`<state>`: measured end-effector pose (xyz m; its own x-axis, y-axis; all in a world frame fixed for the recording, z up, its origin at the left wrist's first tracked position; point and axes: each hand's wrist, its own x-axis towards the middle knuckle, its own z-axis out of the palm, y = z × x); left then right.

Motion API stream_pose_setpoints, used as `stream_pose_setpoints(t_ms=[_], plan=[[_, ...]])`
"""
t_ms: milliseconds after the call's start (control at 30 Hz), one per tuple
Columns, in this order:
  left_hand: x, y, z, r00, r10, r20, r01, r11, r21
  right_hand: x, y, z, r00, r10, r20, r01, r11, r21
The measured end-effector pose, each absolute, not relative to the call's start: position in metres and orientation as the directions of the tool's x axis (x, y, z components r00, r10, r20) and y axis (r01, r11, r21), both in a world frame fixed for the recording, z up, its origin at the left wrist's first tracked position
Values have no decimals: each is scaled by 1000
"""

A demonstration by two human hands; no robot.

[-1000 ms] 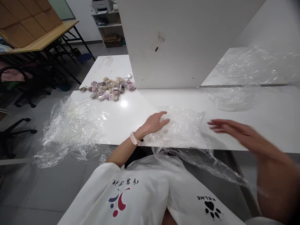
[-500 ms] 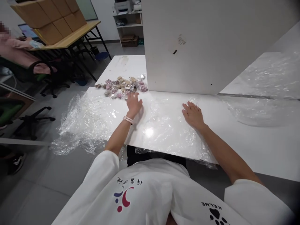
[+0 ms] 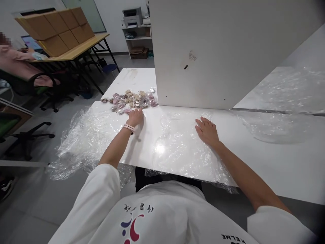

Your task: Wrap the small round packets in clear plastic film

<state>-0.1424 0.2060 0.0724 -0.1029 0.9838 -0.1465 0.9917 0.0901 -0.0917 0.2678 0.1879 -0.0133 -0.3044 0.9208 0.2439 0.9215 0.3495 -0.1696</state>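
My left hand (image 3: 135, 117), with a pale pink band on its wrist, is at the near edge of a pile of small wrapped packets (image 3: 130, 99). Its fingers are bent and drawn together against the packets; whatever lies between the fingertips is hidden. My right hand (image 3: 207, 132) rests open and palm down on a sheet of clear plastic film (image 3: 181, 149), fingers slightly spread. This film lies on the white table (image 3: 274, 166) in front of me and hangs over its near edge.
A tall white panel (image 3: 193, 78) stands across the table's back. More clear film lies crumpled on the left (image 3: 83, 142) and at the right (image 3: 284, 127). Beyond, a seated person (image 3: 17, 67) is by a wooden table (image 3: 99, 37) with cardboard boxes (image 3: 61, 34). Office chairs stand left.
My left hand has shifted left along the packets' near edge, and its spread fingers have drawn in. My right hand stays on the film. The view has tilted slightly upward.
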Motion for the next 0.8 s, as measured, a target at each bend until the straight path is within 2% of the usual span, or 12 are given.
stream_pose_setpoints(t_ms=[133,333,400,467,533,600,700,800], plan=[[-145,194,79,-104,979,-175,994,105,-3,267,186,-10,-295,927,232,920,341,-194],[-121,170,103,-164,982,-97,977,175,124,265,185,-5,-278,943,185,927,314,-206],[-88,151,113,-90,996,-15,973,91,210,265,185,-5,-272,946,178,928,307,-210],[-40,125,116,58,993,101,932,-90,351,266,184,-5,-276,946,173,925,310,-219],[13,96,107,229,968,102,869,-251,426,266,184,-5,-274,947,169,922,309,-232],[59,71,89,358,932,60,854,-353,381,265,185,-5,-271,950,157,921,303,-245],[92,47,61,456,890,27,865,-450,221,264,187,-2,-261,957,122,923,285,-260],[77,30,49,450,889,84,862,-457,220,265,183,11,-253,966,52,931,258,-258]])
